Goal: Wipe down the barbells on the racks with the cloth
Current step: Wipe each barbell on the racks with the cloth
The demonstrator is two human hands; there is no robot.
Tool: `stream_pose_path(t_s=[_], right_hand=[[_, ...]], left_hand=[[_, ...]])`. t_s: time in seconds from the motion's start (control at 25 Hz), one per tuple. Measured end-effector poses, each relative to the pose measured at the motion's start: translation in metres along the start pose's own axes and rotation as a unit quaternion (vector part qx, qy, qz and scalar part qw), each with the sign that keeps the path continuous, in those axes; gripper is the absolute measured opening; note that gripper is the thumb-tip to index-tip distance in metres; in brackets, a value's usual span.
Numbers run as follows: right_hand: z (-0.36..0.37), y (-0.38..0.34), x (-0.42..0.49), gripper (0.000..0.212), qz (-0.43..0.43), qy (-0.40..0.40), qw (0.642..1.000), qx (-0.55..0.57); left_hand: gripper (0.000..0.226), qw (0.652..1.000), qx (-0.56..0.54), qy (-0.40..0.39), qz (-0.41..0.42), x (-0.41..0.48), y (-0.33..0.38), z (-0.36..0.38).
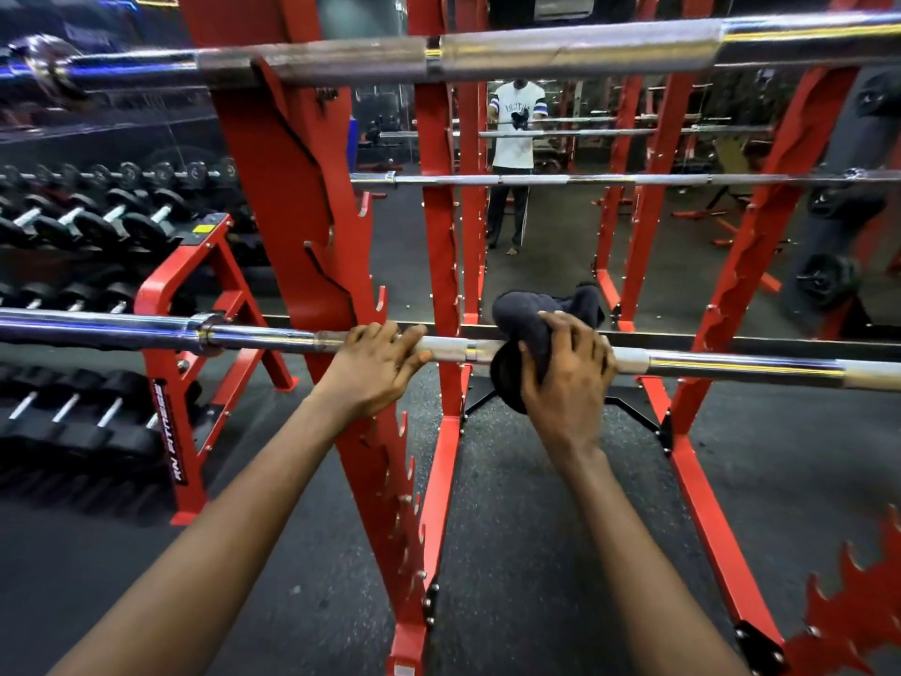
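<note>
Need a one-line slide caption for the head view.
Left hand grips the lower barbell on the red rack while the right hand grips a dark cloth around it.

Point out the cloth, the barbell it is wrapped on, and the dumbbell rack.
cloth [534, 317]: head view, bunched top above the bar.
barbell [453, 348]: head view, bare shaft just left of the cloth.
dumbbell rack [162, 363]: head view, red side upright.
</note>
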State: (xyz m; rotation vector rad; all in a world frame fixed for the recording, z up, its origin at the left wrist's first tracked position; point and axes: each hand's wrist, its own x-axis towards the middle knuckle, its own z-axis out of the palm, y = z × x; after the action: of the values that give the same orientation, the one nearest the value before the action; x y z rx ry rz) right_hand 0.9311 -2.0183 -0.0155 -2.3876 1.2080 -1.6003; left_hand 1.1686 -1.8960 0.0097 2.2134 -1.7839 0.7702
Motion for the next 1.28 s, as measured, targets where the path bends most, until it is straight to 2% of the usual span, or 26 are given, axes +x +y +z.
stream_pose_path(t_s=[0.12,0.2,0.36,0.48,0.56,0.64,0.76,0.88,1.0,1.16,1.2,1.28], right_hand=[[0.008,-0.022,0.0,0.041,0.071,0.019,0.997,-0.014],[0.021,-0.049,-0.01,0.041,0.047,-0.001,0.999,-0.011],[0.035,-0.067,-0.026,0.049,-0.032,-0.021,0.999,0.011],[0.037,-0.072,-0.027,0.051,0.028,-0.002,0.999,0.038],[0.043,-0.099,-0.029,0.051,0.067,-0.006,0.997,0.043],[0.054,-0.121,-0.031,0.05,0.028,-0.025,0.999,0.039],[0.059,-0.118,-0.03,0.05,-0.022,-0.032,0.998,0.041],[0.063,-0.113,-0.033,0.054,0.02,0.005,0.999,0.037],[0.079,-0.148,-0.04,0.052,0.076,0.017,0.996,0.044],[0.092,-0.156,-0.051,0.058,-0.049,-0.019,0.998,0.019],[0.089,-0.148,-0.051,0.06,-0.056,-0.014,0.998,0.014],[0.083,-0.135,-0.057,0.061,-0.011,0.007,0.999,0.031]], left_hand=[[0.064,0.999,-0.002,-0.05,0.012,0.004,0.004,-0.004],[0.066,0.998,0.0,-0.063,0.027,0.003,-0.003,-0.007],[0.057,0.999,-0.003,-0.025,0.022,-0.006,-0.029,-0.008],[0.051,0.994,-0.075,-0.018,0.075,-0.018,-0.048,-0.007],[0.053,0.993,-0.082,-0.011,0.089,-0.028,-0.061,-0.003],[0.056,0.994,-0.066,-0.006,0.084,-0.038,-0.069,0.002],[0.06,0.995,-0.076,0.014,0.065,-0.053,-0.087,0.002],[0.06,0.997,-0.07,0.007,0.014,-0.068,-0.118,-0.002],[0.056,0.998,-0.065,-0.018,-0.001,-0.073,-0.135,-0.004],[0.055,0.998,-0.066,-0.02,0.012,-0.071,-0.138,-0.007],[0.055,0.997,-0.067,-0.021,0.015,-0.072,-0.139,-0.007],[0.055,0.997,-0.07,-0.025,0.016,-0.073,-0.141,-0.006]])
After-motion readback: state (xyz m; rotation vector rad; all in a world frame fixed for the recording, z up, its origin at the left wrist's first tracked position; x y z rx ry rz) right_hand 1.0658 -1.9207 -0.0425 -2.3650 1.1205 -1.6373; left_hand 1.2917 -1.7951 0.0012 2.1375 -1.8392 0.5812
